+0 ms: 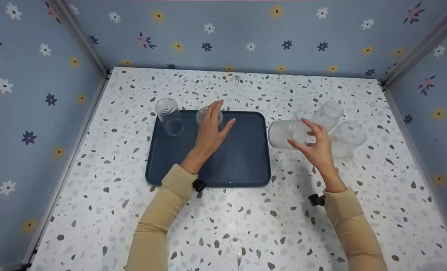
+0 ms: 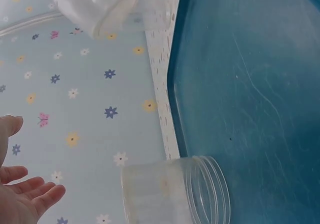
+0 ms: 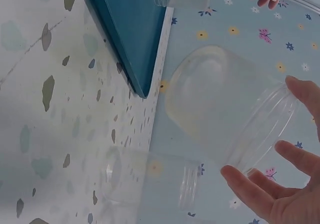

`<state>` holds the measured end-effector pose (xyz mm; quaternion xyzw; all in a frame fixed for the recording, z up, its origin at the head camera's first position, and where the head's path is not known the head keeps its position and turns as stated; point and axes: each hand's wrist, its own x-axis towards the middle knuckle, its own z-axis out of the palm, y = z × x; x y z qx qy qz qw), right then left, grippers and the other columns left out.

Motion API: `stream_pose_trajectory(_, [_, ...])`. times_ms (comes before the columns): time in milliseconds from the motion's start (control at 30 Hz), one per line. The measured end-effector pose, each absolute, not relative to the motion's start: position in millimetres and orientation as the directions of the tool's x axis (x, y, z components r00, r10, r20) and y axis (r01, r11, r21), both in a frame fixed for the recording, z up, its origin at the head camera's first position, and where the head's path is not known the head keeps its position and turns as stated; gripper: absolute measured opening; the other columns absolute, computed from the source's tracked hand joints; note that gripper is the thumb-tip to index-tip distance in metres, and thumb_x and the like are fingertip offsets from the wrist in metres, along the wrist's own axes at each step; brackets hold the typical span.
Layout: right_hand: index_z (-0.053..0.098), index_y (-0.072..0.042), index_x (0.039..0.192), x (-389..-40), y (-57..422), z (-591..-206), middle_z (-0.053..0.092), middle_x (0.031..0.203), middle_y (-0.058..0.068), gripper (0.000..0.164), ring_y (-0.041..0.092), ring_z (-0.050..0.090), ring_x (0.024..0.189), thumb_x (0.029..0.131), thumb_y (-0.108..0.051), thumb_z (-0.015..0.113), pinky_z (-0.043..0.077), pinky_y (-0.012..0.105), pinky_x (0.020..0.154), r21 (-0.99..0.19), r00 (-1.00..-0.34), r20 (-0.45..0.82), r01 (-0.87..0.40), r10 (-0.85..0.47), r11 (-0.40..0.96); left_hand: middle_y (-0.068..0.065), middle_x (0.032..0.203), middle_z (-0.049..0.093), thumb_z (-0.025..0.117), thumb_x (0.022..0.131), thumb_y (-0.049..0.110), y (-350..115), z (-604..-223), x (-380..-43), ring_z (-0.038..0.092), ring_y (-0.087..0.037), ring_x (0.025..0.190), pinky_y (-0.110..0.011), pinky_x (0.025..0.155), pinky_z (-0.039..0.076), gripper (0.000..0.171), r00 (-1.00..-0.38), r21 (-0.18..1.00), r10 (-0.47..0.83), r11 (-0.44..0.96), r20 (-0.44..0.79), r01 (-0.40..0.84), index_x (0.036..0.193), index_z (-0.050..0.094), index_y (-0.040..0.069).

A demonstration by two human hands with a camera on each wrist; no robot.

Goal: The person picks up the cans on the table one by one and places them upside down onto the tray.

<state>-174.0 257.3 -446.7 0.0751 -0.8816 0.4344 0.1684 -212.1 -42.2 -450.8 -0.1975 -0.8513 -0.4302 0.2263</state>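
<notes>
My right hand point(image 1: 317, 145) grips a clear jar point(image 1: 282, 134) at its threaded neck, thumb and fingers around the rim. The jar is tipped sideways, its base toward the tray. My left hand point(image 1: 210, 131) is raised with fingers spread and holds nothing. Below it a clear jar point(image 1: 199, 117) at the back of the dark blue tray point(image 1: 242, 158) is partly hidden by the hand. Another clear jar point(image 1: 169, 116) stands at the tray's back left corner. In the left wrist view, a jar point(image 2: 160, 191) stands mouth down on the tray, apart from the left fingers.
Several clear jars stand on the speckled table point(image 1: 238, 214) right of the tray, among them a front jar point(image 1: 349, 137) and a back jar point(image 1: 329, 113), near my right hand. Flowered panels point(image 1: 246, 37) enclose the table at the back and both sides.
</notes>
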Motion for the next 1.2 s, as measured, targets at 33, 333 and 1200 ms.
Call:
stream_pose_trajectory(33, [0.052,-0.013,0.125,-174,256,-447,0.048,0.113,0.016,0.063,0.029,0.05,0.09,0.069,-0.023,0.077,0.049,0.044,0.061,-0.751,-0.932,0.363,-0.28,0.019,0.598,-0.016,0.131,0.036,0.054,0.089,0.03,-41,-451,-211,0.035,-0.02,0.121,-0.031,0.094,0.035,0.056,-0.819,0.645,0.144,0.546,0.556,0.534,0.132,0.036,0.0])
stream_pose_trajectory(333, [0.051,-0.017,0.127,-185,256,-471,0.047,0.116,0.012,0.061,0.029,0.052,0.094,0.071,-0.02,0.076,0.05,0.032,0.067,-0.844,-0.927,0.372,-0.318,0.044,0.432,-0.015,0.131,0.037,0.053,0.089,0.031,-32,-454,-205,0.035,-0.019,0.121,-0.03,0.096,0.032,0.054,-0.8,0.662,0.148,0.486,0.581,0.571,0.131,0.038,0.0])
stream_pose_trajectory(1200, [0.038,0.007,0.129,-162,210,-441,0.044,0.116,0.022,0.054,0.038,0.05,0.097,0.08,0.005,0.06,0.05,0.026,0.067,-0.964,-0.969,0.231,-0.24,-0.088,0.118,-0.008,0.139,0.028,0.047,0.083,0.057,-16,-479,-197,0.029,-0.014,0.124,-0.035,0.089,0.038,0.074,-0.843,0.82,0.334,0.255,0.422,0.512,0.139,0.029,0.012])
